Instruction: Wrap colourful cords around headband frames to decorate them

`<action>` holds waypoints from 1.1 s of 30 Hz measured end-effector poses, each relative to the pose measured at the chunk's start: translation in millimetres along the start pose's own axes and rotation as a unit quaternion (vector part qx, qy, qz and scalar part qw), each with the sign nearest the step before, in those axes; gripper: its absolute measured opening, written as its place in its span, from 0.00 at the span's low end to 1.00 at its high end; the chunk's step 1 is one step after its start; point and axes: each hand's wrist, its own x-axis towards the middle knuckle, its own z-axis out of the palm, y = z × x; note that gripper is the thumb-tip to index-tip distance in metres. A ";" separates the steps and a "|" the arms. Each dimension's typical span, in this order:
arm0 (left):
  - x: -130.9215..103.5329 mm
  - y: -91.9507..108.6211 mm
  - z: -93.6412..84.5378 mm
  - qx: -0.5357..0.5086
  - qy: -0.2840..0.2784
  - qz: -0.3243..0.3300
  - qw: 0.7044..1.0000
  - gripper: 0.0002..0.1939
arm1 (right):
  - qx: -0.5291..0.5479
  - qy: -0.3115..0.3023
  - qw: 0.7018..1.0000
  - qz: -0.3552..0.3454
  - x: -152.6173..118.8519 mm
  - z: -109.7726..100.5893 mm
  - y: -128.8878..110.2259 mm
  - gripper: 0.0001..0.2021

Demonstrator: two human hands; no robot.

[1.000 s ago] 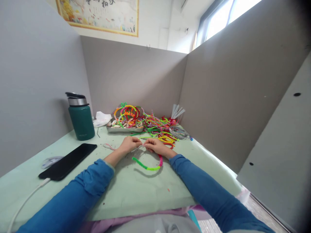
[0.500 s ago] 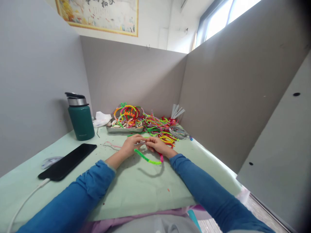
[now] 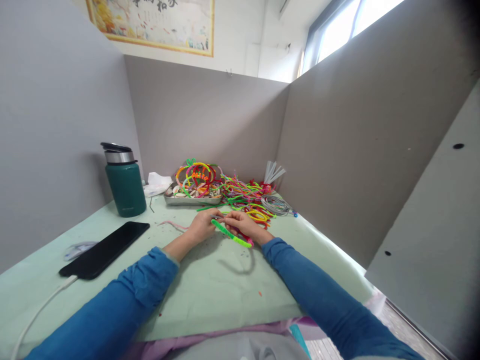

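My left hand [image 3: 202, 224] and my right hand [image 3: 243, 225] meet over the middle of the table, fingers closed in a pinch. Between them runs a curved headband [image 3: 233, 236] wrapped in fuzzy pipe cleaner, green at its free end, then yellow-green, pink and red near my right hand. My right fingers grip its red part. A thin greyish strip shows at my left fingertips; its exact kind is hard to make out. Beyond my hands lies a heap of colourful pipe cleaners [image 3: 243, 190].
A metal tray [image 3: 193, 201] holds finished-looking fuzzy hoops and small pieces. Grey bands [image 3: 277, 205] lie coiled at right. A green bottle [image 3: 125, 187] and a phone [image 3: 105, 250] with a cable stand and lie at left. Grey partitions [image 3: 206, 110] enclose the table.
The headband's green end has risen and tilted, coming closer to my left hand. Both hands have stayed almost in place.
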 end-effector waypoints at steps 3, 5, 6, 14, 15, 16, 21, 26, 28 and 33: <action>0.6 2.6 0.6 0.004 -0.008 -0.035 0.999 0.12 | -0.005 0.009 1.000 -0.003 0.6 0.9 -0.1 0.14; 0.9 4.1 1.2 0.004 -0.014 -0.063 0.998 0.13 | -0.011 0.015 1.000 -0.007 0.7 1.0 -0.2 0.14; 1.1 4.5 1.7 0.002 -0.017 -0.076 0.997 0.13 | -0.016 0.018 1.000 -0.011 0.7 1.1 -0.3 0.14; 3.5 -8.6 11.5 -0.125 -0.017 -0.144 0.981 0.15 | -0.058 0.045 0.996 -0.040 -1.7 3.3 -0.8 0.12; 3.6 -10.7 12.5 -0.145 -0.016 -0.157 0.977 0.15 | -0.062 0.047 0.996 -0.042 -1.9 3.6 -0.7 0.12; 3.4 -12.4 13.2 -0.163 -0.017 -0.169 0.972 0.16 | -0.065 0.048 0.996 -0.046 -1.9 3.7 -0.5 0.12; 1.5 -13.8 13.4 -0.224 -0.047 -0.199 0.953 0.18 | -0.083 0.039 0.994 -0.060 -0.2 3.4 2.6 0.13; 1.0 -11.8 14.0 -0.235 -0.053 -0.224 0.944 0.18 | -0.106 0.049 0.991 -0.061 1.1 2.5 4.7 0.11; 0.7 -12.8 14.6 -0.245 -0.062 -0.232 0.939 0.19 | -0.118 0.056 0.990 -0.062 1.1 2.4 4.0 0.11; -1.8 -12.3 11.5 -0.265 -0.081 -0.234 0.932 0.22 | -0.132 0.083 0.986 -0.064 1.2 2.8 1.9 0.11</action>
